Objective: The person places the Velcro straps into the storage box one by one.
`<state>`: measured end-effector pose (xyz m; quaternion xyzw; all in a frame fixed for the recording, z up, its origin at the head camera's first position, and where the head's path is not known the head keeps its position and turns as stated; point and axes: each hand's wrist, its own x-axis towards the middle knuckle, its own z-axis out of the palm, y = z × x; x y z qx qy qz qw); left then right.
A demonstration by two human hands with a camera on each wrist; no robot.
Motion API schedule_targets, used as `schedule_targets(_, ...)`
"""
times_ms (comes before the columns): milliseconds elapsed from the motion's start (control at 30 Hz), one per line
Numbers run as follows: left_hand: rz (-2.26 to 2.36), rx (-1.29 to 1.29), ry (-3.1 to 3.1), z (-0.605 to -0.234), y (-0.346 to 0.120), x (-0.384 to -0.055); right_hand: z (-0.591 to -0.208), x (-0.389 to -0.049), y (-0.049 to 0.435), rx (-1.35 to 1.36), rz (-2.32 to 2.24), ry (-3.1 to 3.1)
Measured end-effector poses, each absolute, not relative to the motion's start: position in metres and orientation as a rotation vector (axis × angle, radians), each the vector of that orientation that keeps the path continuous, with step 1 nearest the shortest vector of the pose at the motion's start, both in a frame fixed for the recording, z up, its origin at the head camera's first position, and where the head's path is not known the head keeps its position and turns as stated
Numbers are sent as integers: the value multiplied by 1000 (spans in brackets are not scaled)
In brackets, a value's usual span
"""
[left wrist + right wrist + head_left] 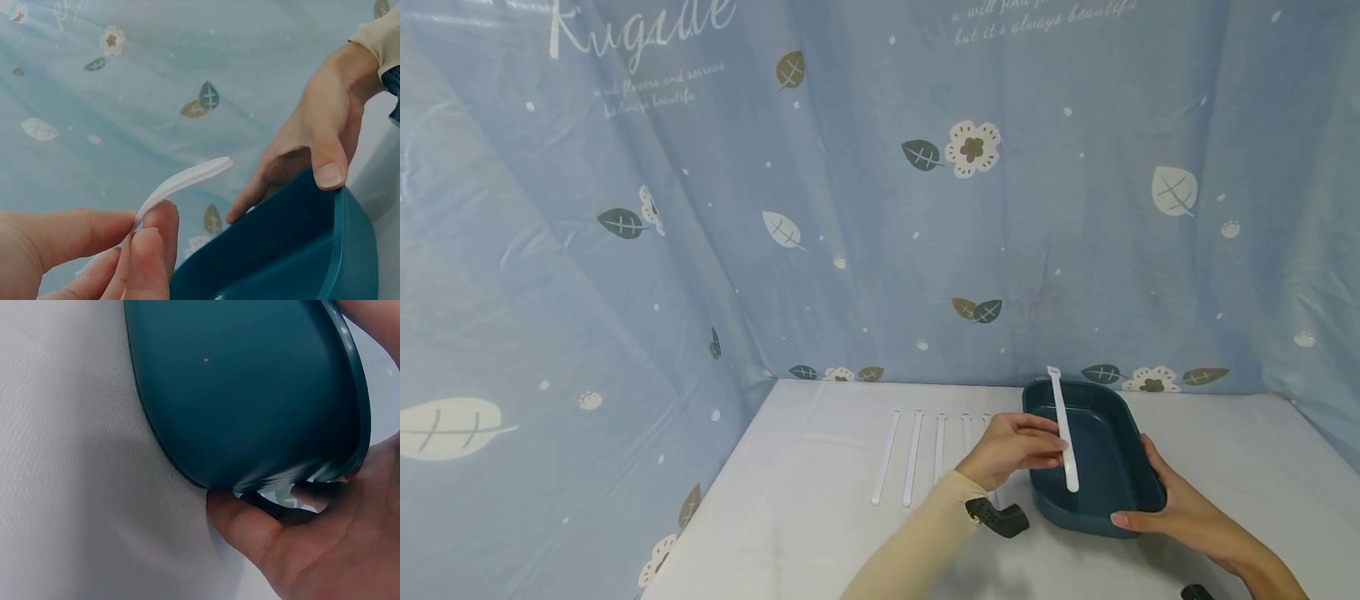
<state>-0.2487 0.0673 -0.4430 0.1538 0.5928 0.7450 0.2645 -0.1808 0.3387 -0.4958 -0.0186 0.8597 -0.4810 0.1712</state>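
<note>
My left hand (1011,452) pinches a white cable strap (1060,408) with a slotted head between thumb and fingers. The strap overlaps the left part of a dark teal rectangular dish (1112,450) in the head view, its head end pointing toward the back wall. In the left wrist view, the free end of the strap (184,177) bends away above the fingertips. My right hand (1191,517) grips the dish's right side, its thumb at the near corner. The right wrist view has the dish wall (244,394) close up, the thumb (240,519) against it.
Several more white straps (913,458) lie side by side on the white table (820,475), left of the dish, some partly hidden by my left arm. A blue patterned curtain (880,250) hangs behind the table and along its left.
</note>
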Motion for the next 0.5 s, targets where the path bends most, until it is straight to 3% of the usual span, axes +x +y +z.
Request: schedule_targets(500, 2035, 352, 1569, -448, 98, -256, -495, -200, 351, -71, -1342, 2413)
